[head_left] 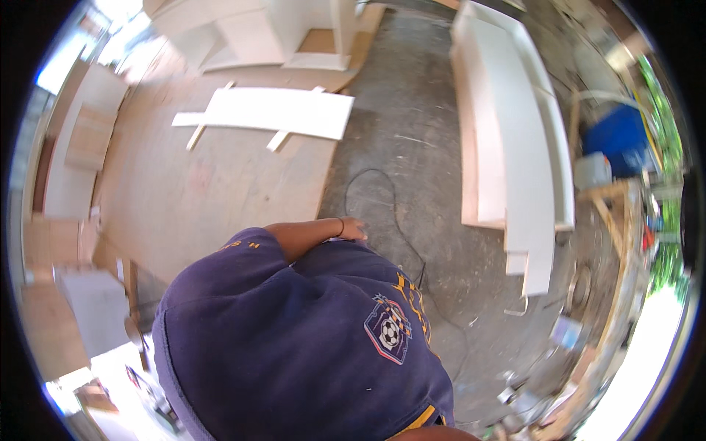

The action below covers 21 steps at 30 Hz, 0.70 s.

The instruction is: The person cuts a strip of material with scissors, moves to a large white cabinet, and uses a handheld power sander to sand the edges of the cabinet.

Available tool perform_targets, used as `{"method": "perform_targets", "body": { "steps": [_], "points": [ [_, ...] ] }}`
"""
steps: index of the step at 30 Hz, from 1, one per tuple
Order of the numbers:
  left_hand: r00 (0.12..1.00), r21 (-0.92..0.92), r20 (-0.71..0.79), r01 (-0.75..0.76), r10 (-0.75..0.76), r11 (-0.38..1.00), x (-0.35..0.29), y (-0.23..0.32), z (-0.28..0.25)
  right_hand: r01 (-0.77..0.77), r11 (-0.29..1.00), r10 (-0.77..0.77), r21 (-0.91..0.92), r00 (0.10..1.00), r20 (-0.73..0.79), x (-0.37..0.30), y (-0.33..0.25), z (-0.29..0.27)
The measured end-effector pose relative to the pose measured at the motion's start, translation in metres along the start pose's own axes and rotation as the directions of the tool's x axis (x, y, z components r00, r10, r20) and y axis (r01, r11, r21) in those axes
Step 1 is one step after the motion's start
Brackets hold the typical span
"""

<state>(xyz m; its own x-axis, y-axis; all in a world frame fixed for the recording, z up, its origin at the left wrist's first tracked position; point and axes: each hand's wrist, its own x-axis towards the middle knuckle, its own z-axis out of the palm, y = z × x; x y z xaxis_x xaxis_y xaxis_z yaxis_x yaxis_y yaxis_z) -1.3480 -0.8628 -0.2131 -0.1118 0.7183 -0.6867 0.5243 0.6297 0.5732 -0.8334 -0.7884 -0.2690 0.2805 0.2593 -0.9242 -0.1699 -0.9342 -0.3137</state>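
Below, left hand (351,229) against navy shirt (294,331), fingers' state unclear, round football badge (390,332), white panel (276,110).

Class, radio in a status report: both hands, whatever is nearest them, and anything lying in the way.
Left hand empty, resting at navy shirt. Right hand out of view. Thin black cable loops on grey concrete floor just ahead.

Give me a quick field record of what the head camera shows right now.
Setting: workshop with concrete floor
Left hand: empty-looking, arm bent across navy shirt, thin band at wrist
Right hand: not in view
Nearest thing: black cable looping on floor
Ahead: white board lying on two wooden strips
Right side: long white panels
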Motion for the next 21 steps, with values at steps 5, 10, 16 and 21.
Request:
{"method": "perform_targets", "body": {
  "steps": [5,10,16,21],
  "points": [
    [0.919,-0.375,0.149,0.395,-0.365,0.839,-0.104,-0.12,0.021,0.115,0.946,-0.075,-0.303,0.987,0.14,-0.023,-0.053,0.104],
    [0.824,-0.871,0.229,0.412,-0.519,0.27,-0.182,-0.135,0.052,0.256,0.842,-0.126,-0.475,0.949,0.288,-0.054,-0.077,0.235],
    [0.866,-0.985,0.173,0.142,-0.469,-0.1,-0.175,-0.142,0.069,0.453,0.632,-0.123,-0.629,0.86,0.496,-0.105,-0.078,0.402],
    [0.897,-0.892,0.009,-0.192,-0.441,-0.409,-0.167,-0.152,0.081,0.537,0.459,-0.06,-0.708,0.814,0.578,-0.167,-0.054,0.506]
  ]
}}
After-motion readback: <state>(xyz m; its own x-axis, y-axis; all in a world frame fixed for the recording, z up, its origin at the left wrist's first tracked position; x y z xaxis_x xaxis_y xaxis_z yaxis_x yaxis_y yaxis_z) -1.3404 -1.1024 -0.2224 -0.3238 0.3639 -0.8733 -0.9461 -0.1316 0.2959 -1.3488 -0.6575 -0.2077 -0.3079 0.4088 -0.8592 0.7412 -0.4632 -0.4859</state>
